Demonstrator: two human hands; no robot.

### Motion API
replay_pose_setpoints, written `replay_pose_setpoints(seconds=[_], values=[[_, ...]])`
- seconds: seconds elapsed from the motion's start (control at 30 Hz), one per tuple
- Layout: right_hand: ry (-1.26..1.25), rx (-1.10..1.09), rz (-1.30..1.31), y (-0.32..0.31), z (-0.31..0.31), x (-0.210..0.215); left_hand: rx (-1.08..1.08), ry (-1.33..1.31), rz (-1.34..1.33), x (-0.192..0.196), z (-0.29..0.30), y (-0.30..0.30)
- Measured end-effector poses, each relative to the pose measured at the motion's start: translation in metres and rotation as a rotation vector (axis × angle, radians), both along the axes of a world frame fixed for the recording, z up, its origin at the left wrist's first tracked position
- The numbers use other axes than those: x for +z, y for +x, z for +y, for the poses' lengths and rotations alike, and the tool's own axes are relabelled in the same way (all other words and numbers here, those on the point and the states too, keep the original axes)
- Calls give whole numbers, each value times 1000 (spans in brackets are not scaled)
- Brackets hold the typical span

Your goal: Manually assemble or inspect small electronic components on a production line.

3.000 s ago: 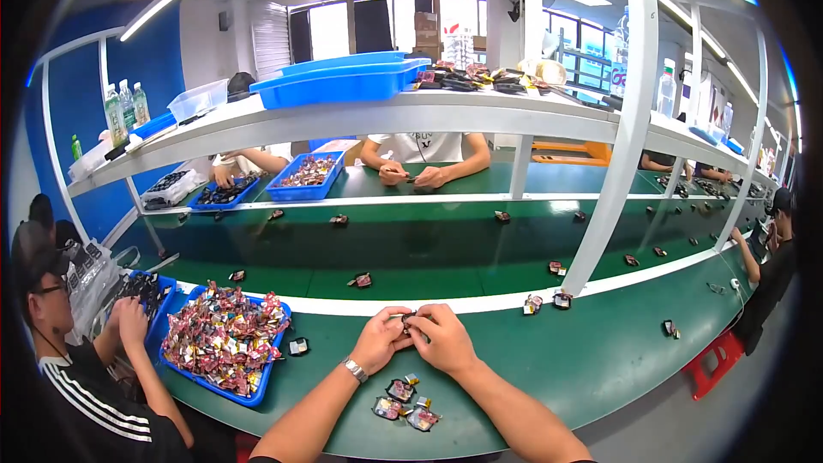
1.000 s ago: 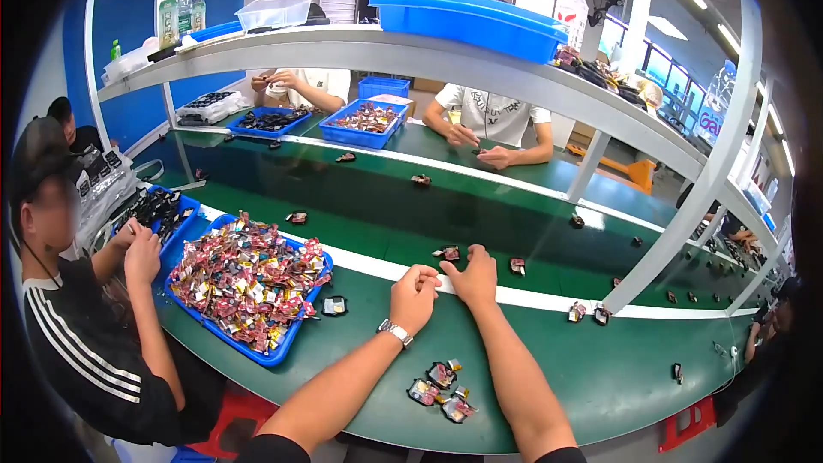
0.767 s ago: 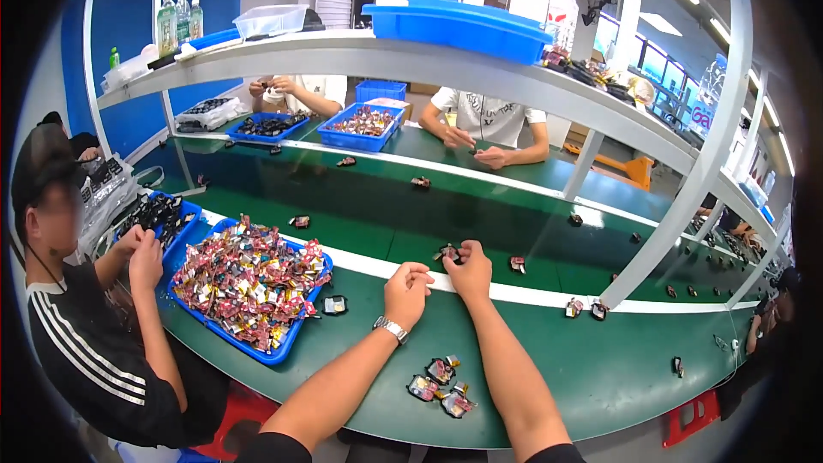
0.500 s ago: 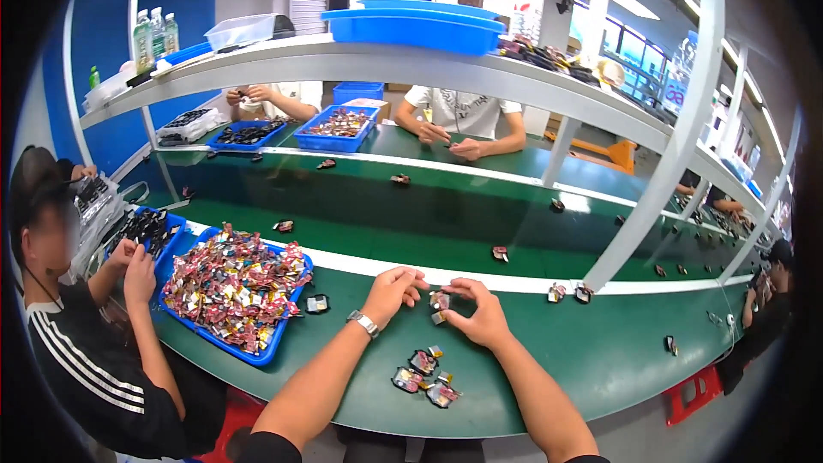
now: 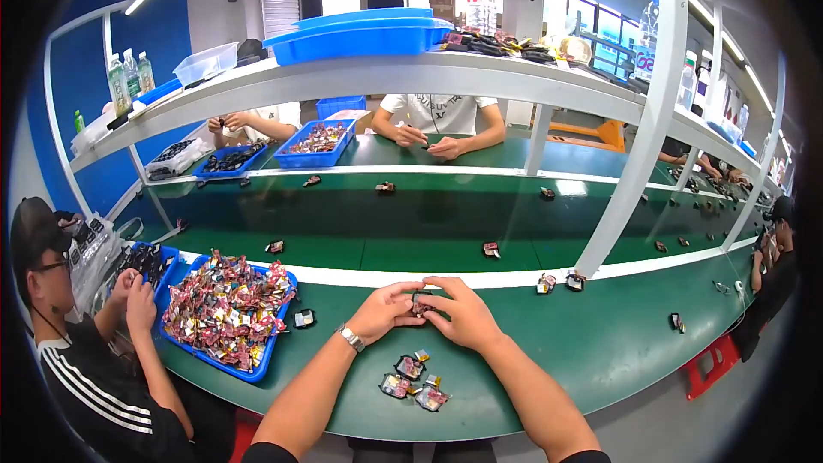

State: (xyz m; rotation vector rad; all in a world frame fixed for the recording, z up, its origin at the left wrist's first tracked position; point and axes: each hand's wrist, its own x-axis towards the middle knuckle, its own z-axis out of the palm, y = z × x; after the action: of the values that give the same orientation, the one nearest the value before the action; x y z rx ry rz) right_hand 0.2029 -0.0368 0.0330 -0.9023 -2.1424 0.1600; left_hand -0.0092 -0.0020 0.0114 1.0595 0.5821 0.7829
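Observation:
Both my hands meet over the green bench, fingertips closed around one small electronic assembly [image 5: 420, 303], a dark casing with a reddish board. My left hand [image 5: 382, 312], wearing a metal-band watch, pinches it from the left. From the right, my right hand [image 5: 460, 312] grips the same piece, its fingers curled over the top and hiding much of it. Closer to me on the bench lies a small cluster of similar assemblies [image 5: 411, 367] with red boards and silver or yellow cells. A single black-cased piece [image 5: 304, 318] rests left of my left wrist.
At left, a blue tray [image 5: 257, 372] is heaped with red boards and cells; beside it sits a co-worker [image 5: 94, 377]. Beyond a white rail [image 5: 480, 277], scattered pieces lie on a dark green strip. A white post [image 5: 630, 154] and shelf [image 5: 360, 77] stand ahead. Another person works across.
My left hand has closed in on the assembly that my right hand was holding apart from it. Both hands now grip it together. The view has shifted slightly.

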Motion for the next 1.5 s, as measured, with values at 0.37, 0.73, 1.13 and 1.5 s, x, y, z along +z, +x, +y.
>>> replay_pose_setpoints(seconds=[0.37,0.73,1.13,1.5], values=[[-142,-16,29,1,4,-5,21,44,53,1,-2,9],[-185,-104,92,-6,5,-13,-48,121,5,-4,0,5],[-240,11,103,-4,0,-7,5,86,88,-4,-2,7],[-206,-86,198,-11,3,-20,8,14,2,-5,0,7]])
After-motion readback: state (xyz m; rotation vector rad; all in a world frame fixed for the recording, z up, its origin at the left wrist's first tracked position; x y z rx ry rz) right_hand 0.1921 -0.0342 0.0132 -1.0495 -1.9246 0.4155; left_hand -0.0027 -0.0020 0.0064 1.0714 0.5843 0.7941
